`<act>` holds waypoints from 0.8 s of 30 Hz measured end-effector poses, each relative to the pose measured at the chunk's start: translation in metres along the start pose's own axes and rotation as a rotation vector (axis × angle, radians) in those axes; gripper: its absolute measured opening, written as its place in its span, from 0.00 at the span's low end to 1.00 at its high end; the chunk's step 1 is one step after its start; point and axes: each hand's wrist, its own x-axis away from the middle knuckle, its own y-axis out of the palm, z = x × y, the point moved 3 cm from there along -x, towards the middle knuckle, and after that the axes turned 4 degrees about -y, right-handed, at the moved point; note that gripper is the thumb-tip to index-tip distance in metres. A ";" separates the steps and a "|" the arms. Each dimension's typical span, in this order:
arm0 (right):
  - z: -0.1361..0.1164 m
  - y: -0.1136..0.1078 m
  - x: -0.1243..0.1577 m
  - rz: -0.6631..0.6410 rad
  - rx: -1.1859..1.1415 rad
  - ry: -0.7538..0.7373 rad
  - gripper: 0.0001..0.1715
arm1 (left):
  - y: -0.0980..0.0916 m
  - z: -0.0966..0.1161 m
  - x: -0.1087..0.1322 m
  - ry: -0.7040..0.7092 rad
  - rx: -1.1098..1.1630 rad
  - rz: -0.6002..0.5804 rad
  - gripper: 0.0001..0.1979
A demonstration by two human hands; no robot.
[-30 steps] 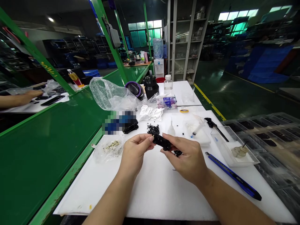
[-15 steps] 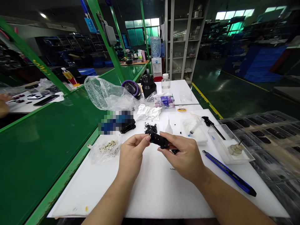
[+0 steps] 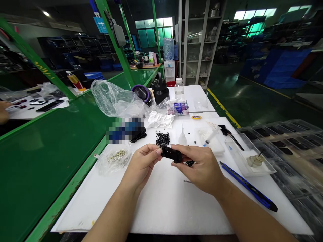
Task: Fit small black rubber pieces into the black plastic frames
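Note:
A small black part [image 3: 171, 154] is held up over the white work surface [image 3: 161, 208]. My right hand [image 3: 202, 164] grips its right end between thumb and fingers. At its left end, my left hand [image 3: 145, 163] is closed, thumb against forefinger; whether a tiny piece sits in that pinch is too small to tell. Just behind the part lies a pile of small black pieces [image 3: 163, 137]. More black pieces [image 3: 189, 163] show partly behind my right hand. A clear bag of small pale metallic pieces [image 3: 117, 159] rests to the left of my left hand.
A blue cutter knife [image 3: 248, 186] and a clear tray [image 3: 252, 158] with a small jar lie on the right. Behind the hands are a dropper bottle [image 3: 182, 136], a syringe [image 3: 211, 137] and crumpled tissue [image 3: 160, 119]. Another person's hand [image 3: 3, 111] shows at far left.
The black part has turned slightly in my right hand. My left fingers have curled in more at its left end, and the pale tip seen there before no longer shows clearly.

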 end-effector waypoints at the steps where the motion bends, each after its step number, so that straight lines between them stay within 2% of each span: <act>1: 0.000 -0.001 0.000 -0.007 -0.019 0.022 0.26 | 0.001 0.001 0.001 -0.017 0.015 -0.020 0.10; 5: 0.002 -0.004 0.000 -0.018 -0.101 0.146 0.25 | 0.007 0.002 0.006 -0.065 0.100 -0.062 0.10; 10: 0.002 -0.003 0.001 -0.028 -0.186 0.251 0.25 | 0.011 0.001 0.011 -0.048 0.122 -0.070 0.10; 17: 0.000 -0.002 0.004 -0.033 -0.189 0.205 0.30 | 0.009 -0.004 0.010 -0.113 0.195 -0.116 0.08; 24: 0.000 -0.002 0.002 -0.057 -0.177 0.198 0.23 | 0.010 -0.004 0.010 -0.118 0.212 -0.113 0.08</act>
